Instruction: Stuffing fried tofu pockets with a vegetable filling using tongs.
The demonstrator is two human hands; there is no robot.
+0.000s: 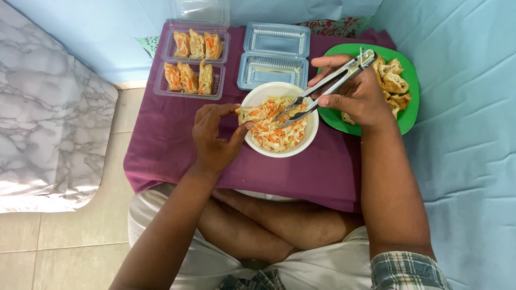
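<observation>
Left hand (pixel 215 137) pinches tofu pocket (pixel 251 114) over bowl (pixel 252 96). Right hand (pixel 357 94) grips tongs (pixel 328 86), tips buried in slaw (pixel 277 134); plate (pixel 411 75) beyond partly hidden.

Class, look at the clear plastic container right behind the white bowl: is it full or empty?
Empty. The clear hinged container lies open, only its bare ribbed bottom showing, behind the white bowl.
</observation>
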